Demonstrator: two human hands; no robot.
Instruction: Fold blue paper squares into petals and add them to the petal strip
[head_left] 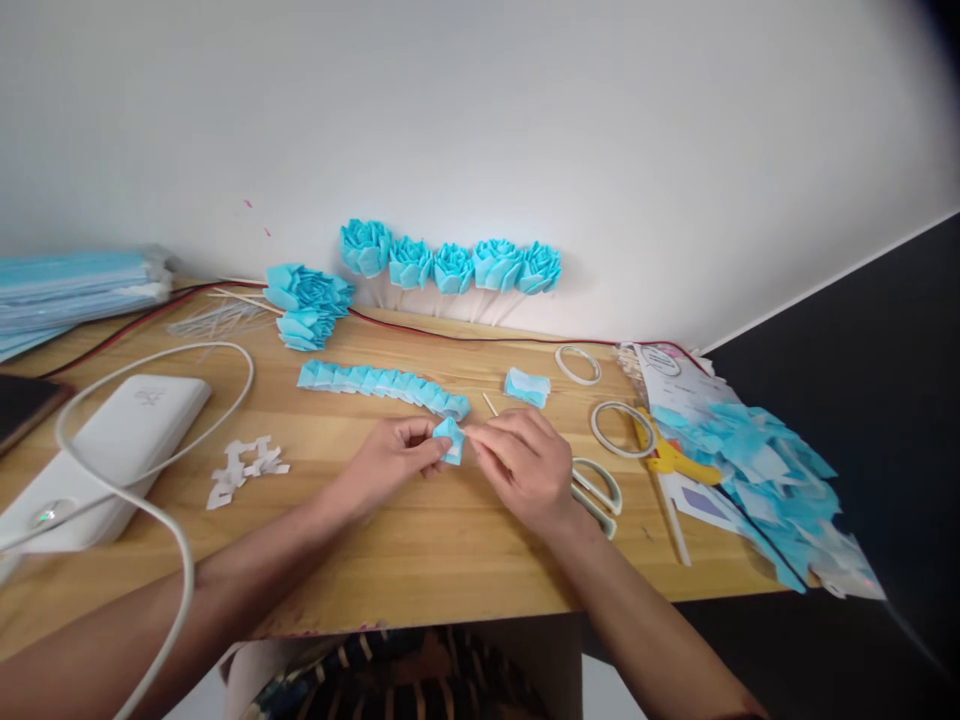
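Observation:
My left hand [394, 455] pinches a small folded blue paper piece [450, 438] just above the wooden table [420, 560]. My right hand [525, 462] is closed in a pinch at the same piece from the right, and a thin wooden stick [490, 404] pokes out behind its fingers. A row of overlapping blue folded petals [382, 383] lies just beyond my hands. A smaller blue folded stack [526, 387] sits to the right of it. Several finished blue paper roses [450, 265] lean against the wall.
Scissors [596, 490] lie by my right wrist, with two tape rings [621, 428] and a yellow tool [675, 460] beyond. A heap of blue scraps [765, 480] covers the right end. A white power bank [112, 450] with cable, white paper bits [244, 468] and stacked blue sheets [67, 290] are left.

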